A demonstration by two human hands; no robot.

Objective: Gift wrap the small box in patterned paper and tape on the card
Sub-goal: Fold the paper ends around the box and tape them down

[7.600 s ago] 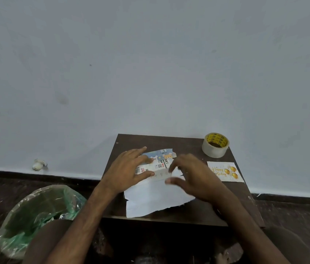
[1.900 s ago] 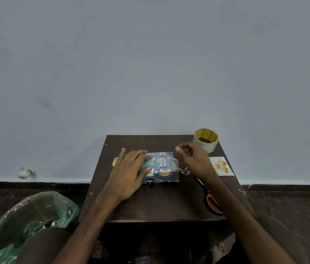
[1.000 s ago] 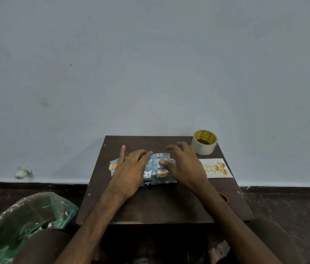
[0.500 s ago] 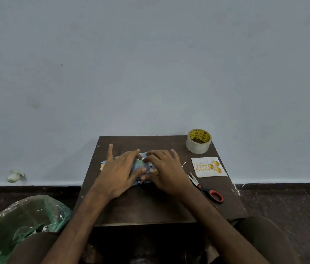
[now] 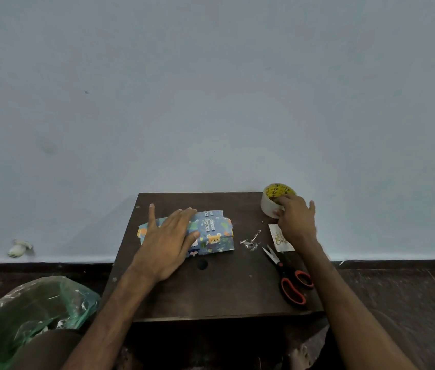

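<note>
Front-middle of the table (image 5: 211,295) is open, a wide lane in. The right side is crowded: scissors (image 5: 289,279) near the corner, then the card (image 5: 277,240), and behind it the tape roll (image 5: 271,206) gripped by the right hand (image 5: 295,222). Paper scraps (image 5: 250,243) litter the gap beside the wrapped box (image 5: 212,233), which is pinned flat under the left hand (image 5: 168,241).

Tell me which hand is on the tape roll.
The right hand, pinching the tape roll at the far right corner; the left hand presses flat on the wrapped box.

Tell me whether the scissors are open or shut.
Slightly open: the scissors lie flat on the table, their two blade tips parted in a narrow V.
</note>
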